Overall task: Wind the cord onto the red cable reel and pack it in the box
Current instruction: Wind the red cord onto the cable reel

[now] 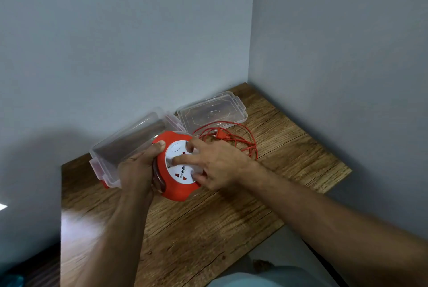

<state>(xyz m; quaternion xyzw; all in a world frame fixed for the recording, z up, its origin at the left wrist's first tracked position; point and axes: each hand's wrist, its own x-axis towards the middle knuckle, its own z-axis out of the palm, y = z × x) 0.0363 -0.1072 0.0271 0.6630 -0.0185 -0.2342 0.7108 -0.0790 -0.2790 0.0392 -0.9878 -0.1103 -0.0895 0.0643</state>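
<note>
Your left hand (136,168) clasps the red cable reel (179,168) by its rim, held above the table (208,228), just in front of the open clear box (129,145). Your right hand (215,164) spreads fingers on the reel's white socket face, likely to turn it. The cord (234,138) lies loose right of the reel: thin, limp, tangle-prone. Grip the hard, probably light reel by its rim; guide the cord near its entry.

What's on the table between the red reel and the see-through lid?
In the head view, the loose red cord lies in loops between the red reel and the clear lid, with its plug resting among them on the wooden table.
</note>
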